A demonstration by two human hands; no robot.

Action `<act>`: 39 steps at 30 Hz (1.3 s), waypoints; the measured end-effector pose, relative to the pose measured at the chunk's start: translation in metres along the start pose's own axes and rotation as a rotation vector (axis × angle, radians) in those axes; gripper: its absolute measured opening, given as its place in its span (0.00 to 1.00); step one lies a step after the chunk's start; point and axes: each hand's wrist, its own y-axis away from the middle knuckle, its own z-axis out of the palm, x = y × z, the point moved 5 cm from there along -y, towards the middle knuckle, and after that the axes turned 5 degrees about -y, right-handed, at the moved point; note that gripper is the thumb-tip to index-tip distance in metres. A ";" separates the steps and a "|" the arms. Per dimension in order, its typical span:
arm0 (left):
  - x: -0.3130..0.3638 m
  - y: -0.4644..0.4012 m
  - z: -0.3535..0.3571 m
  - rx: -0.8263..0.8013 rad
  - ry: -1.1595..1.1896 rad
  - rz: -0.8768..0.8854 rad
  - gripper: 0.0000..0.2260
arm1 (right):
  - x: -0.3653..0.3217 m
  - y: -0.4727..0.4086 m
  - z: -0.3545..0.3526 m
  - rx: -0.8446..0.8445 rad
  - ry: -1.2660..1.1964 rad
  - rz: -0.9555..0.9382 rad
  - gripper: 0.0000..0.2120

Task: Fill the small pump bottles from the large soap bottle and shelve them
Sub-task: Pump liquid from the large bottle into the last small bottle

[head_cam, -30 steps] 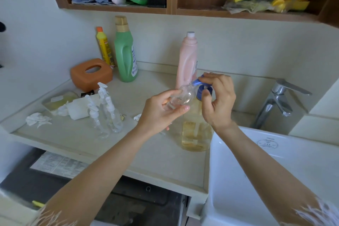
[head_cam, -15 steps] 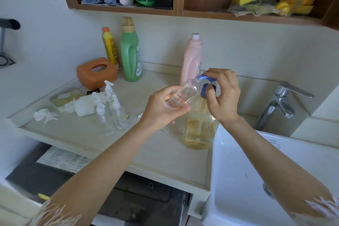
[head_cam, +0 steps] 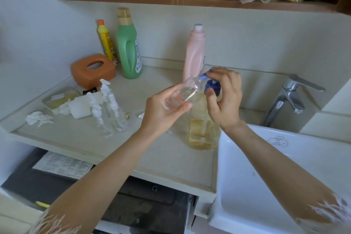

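Head view: clear, tilted small bottle (head_cam: 185, 92)

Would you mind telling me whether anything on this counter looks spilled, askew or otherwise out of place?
No spill shows. Crumpled tissue scraps litter the counter's left end, beside the upright small pump bottles. The left hand holds a small clear bottle tilted, deliberately.

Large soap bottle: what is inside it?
Yellowish liquid fills the lower part of the large soap bottle, with a pump tube visible through it. Both hands cover its upper part.
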 end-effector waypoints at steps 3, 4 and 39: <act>-0.004 0.000 0.001 -0.006 0.001 0.004 0.19 | 0.004 0.002 0.002 0.014 0.023 0.038 0.13; -0.004 0.000 0.002 -0.006 0.001 0.005 0.19 | 0.005 0.002 0.003 0.019 0.027 0.056 0.12; -0.002 0.000 0.010 -0.227 0.202 -0.293 0.15 | 0.010 -0.005 0.003 -0.025 0.100 0.037 0.12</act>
